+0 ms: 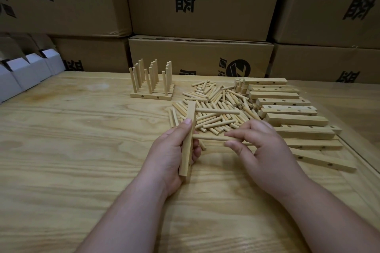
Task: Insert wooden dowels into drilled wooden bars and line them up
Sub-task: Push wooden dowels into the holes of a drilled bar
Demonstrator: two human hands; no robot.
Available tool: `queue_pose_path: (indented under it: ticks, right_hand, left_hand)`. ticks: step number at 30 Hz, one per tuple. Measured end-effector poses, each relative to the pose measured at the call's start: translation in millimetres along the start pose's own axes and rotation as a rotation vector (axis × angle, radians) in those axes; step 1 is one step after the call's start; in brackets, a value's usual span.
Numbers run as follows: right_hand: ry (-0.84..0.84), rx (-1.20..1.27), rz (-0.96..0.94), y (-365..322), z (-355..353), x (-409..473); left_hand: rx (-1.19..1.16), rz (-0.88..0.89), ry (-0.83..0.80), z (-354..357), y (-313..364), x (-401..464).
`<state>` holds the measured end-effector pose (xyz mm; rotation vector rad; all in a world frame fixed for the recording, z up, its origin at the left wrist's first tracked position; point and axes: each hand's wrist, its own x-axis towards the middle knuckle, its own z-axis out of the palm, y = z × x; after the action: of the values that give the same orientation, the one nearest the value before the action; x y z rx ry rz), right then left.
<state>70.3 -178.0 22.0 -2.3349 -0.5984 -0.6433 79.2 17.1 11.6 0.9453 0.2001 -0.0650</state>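
Observation:
My left hand (171,150) grips a drilled wooden bar (187,141) held lengthwise away from me above the table. One dowel (218,111) sticks out of the bar's upper hole, pointing right. My right hand (261,148) pinches a second dowel (209,138) whose left end meets the bar's middle. A heap of loose dowels (218,98) lies behind my hands. Several finished bars with upright dowels (152,84) stand in a row at the back. Drilled bars without dowels (287,109) are piled on the right.
The wooden table (82,150) runs to a raised edge on the right. Stacked cardboard boxes (201,55) wall off the back. Small white open cartons (24,74) sit at the far left.

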Motion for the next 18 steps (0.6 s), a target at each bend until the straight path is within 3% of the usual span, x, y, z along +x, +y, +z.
queue_pose_path:
  ticks: [18]
  right_hand:
    - [-0.135,-0.046,0.014,-0.5,-1.8,1.0]
  left_hand:
    - [0.078,0.059,-0.030,-1.6,-3.4,-0.2]
